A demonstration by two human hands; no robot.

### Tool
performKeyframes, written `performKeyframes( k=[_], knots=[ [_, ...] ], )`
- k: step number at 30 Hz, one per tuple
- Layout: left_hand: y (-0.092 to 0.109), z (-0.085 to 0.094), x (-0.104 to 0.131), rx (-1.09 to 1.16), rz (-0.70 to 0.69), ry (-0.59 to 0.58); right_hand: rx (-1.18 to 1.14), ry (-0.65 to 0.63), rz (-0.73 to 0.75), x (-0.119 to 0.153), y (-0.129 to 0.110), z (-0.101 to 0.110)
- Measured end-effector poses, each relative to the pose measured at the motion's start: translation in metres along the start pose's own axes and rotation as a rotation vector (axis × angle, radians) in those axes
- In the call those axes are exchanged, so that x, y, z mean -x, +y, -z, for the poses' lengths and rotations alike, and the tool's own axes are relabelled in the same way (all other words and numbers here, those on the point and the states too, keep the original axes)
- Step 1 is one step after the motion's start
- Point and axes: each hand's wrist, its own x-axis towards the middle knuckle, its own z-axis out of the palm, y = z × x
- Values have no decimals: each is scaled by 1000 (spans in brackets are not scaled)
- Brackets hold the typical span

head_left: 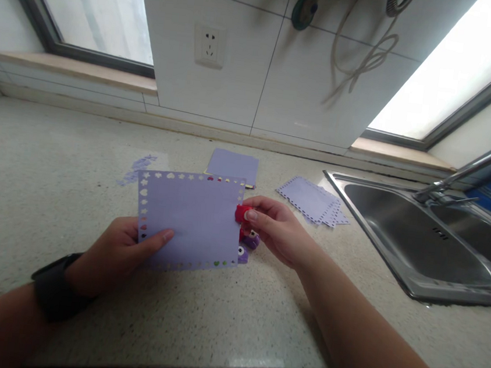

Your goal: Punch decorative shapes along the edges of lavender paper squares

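A purple sheet of paper (193, 219) with small shapes punched along its edges is held up above the counter. My left hand (122, 253) grips its lower left side, thumb on the front and fingers behind. At the sheet's right edge, my right hand (278, 228) holds a red punch (243, 213) between thumb and fingers. Just below, more punches, among them a purple one (242, 255) with an eye-like mark, lie partly hidden behind the sheet and my right hand.
Purple sheets (234, 164) lie behind the held one. Punched sheets (309, 198) are fanned out left of the steel sink (415, 243). Purple paper scraps (139, 170) are scattered at the left on the speckled counter (44, 180).
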Motion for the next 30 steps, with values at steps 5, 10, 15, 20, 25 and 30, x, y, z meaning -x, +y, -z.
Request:
performKeyframes(
  k=[5,10,15,20,25,30],
  knots=[
    [3,0,-1,-15,2,-7,9,3,-3,0,1,0],
    [7,1,-1,-30,-8,-21,5,-1,-3,-1,2,0],
    [10,0,-2,-23,-10,-30,16,3,-10,-1,3,0],
    [9,0,-2,-30,-7,-20,36,-7,-1,-2,5,1],
    [11,0,-2,-48,3,-20,40,-8,1,-2,6,1],
    [16,-2,-4,-59,1,-30,43,-11,-7,-2,7,1]
  ],
)
